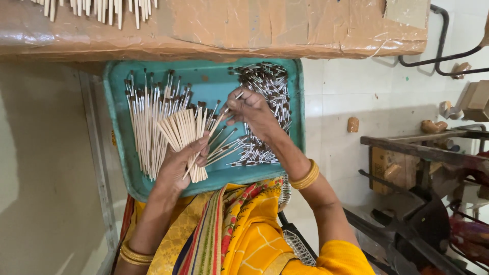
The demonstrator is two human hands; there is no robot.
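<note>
Two hands over teal tray (118,127), left hand (179,162) clasping brush-handle bundle (184,133), right hand (250,109) pinching one ferrule (238,95).

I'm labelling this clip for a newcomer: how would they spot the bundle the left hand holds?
Find the teal tray on the person's lap. At its near middle, the left hand grips a fanned bundle of pale sticks. Unlike the brushes lying flat alongside, it is lifted and splayed.
</note>
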